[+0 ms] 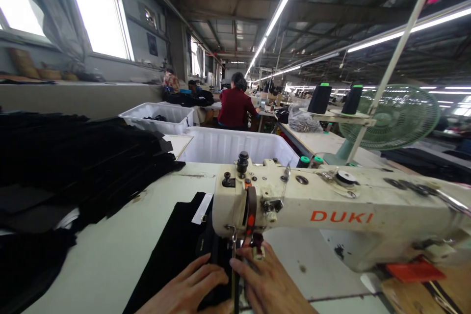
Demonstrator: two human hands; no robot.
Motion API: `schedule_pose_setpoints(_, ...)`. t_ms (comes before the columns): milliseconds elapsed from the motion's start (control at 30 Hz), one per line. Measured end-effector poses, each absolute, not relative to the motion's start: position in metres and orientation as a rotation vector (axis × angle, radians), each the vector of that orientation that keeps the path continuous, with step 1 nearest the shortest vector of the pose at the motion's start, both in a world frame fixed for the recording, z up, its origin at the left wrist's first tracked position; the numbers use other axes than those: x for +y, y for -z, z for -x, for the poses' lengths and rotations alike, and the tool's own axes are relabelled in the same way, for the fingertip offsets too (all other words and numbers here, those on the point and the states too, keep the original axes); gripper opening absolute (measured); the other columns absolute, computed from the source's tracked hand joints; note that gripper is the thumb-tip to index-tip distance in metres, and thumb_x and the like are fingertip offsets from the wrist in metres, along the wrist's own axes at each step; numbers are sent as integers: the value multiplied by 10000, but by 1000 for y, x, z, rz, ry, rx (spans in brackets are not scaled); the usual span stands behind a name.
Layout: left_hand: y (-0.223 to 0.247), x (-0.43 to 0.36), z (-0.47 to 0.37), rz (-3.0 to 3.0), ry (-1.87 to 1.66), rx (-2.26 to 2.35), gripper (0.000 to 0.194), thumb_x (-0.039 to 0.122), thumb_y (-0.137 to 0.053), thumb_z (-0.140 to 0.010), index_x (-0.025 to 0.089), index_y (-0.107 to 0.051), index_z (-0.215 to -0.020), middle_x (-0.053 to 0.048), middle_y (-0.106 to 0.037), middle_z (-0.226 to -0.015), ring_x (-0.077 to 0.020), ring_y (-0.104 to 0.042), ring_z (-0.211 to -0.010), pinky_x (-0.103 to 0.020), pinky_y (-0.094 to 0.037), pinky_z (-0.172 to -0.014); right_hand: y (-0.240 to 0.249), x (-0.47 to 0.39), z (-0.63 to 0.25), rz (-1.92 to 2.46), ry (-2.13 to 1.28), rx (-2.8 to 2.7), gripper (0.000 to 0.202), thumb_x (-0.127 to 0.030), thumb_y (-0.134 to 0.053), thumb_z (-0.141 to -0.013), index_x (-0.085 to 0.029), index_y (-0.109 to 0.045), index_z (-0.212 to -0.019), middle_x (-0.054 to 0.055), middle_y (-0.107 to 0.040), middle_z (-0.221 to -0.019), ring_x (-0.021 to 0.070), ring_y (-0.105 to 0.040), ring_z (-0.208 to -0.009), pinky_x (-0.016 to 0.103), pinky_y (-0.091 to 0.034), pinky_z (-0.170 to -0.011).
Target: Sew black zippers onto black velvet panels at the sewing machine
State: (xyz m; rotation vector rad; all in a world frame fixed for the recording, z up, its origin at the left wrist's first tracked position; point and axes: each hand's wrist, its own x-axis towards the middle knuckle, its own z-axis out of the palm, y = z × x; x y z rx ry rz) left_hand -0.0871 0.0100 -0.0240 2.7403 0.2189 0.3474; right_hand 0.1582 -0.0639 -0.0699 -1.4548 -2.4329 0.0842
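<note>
A black fabric piece (172,250) lies under the head of a white sewing machine (294,206) marked DUKI. A white label strip (202,208) rests on its far end. My left hand (195,287) lies on the cloth left of the needle area, fingers stretched forward and open. Close by the presser foot, my right hand (270,274) is closed at the fabric's right edge, thumb and forefinger together there. A narrow metal strip (233,270) runs between my two hands. The needle tip and the cloth beneath my fingers are hidden.
A large pile of black fabric pieces (84,167) covers the table's left side. White plastic bins (235,144) stand beyond the machine. Thread cones (319,99) sit on a stand before a green fan (390,117). A person in a red top (235,108) sits farther ahead.
</note>
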Motion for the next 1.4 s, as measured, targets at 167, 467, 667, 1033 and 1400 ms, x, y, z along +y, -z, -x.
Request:
schedule_pose_setpoints(167,31,23,86,-2851,-362,141,448,340,-569,-980,388,-475,-1415,-43,-612,-1321,-230,-599,-1195,-460,-336,-1129,69,-63,-158,1419,-96,-2420,583,-95,-501,-834,-302,-486,-1379,30,-582,-1358,224,-533,-1238,460,-278,-1155)
schedule_pose_setpoints(467,24,27,85,-2910,-370,390,724,667,-674,-798,357,-490,-1426,-87,-529,-1429,-347,-502,-1300,-510,-406,-1082,56,-65,-156,1312,-26,-2430,397,-76,-496,-811,-229,-615,-1157,50,-652,-1236,225,-534,-1217,438,-279,-1151)
schedule_pose_setpoints(667,44,32,83,-2919,-431,228,627,401,-685,-881,333,-437,-1452,-57,-617,-1305,-262,-575,-1212,-447,-370,-1122,61,-64,-156,1237,-27,-2504,380,-68,-511,-816,-256,-615,-1129,5,-680,-1157,197,-576,-1145,398,-297,-1129)
schedule_pose_setpoints(1033,19,20,79,-3034,-486,368,677,512,-807,-724,237,-603,-1309,-85,-670,-1259,-266,-645,-1133,-401,-397,-1123,59,-63,-151,1307,-32,-2447,394,-89,-491,-843,-220,-609,-1195,30,-656,-1255,210,-568,-1198,411,-299,-1142)
schedule_pose_setpoints(1400,38,30,82,-2836,-256,567,797,608,-765,-729,307,-515,-1424,-113,-503,-1464,-377,-468,-1330,-542,-411,-1079,61,-65,-152,1419,-84,-2404,593,-92,-500,-798,-262,-532,-1365,11,-576,-1387,209,-490,-1306,430,-257,-1178)
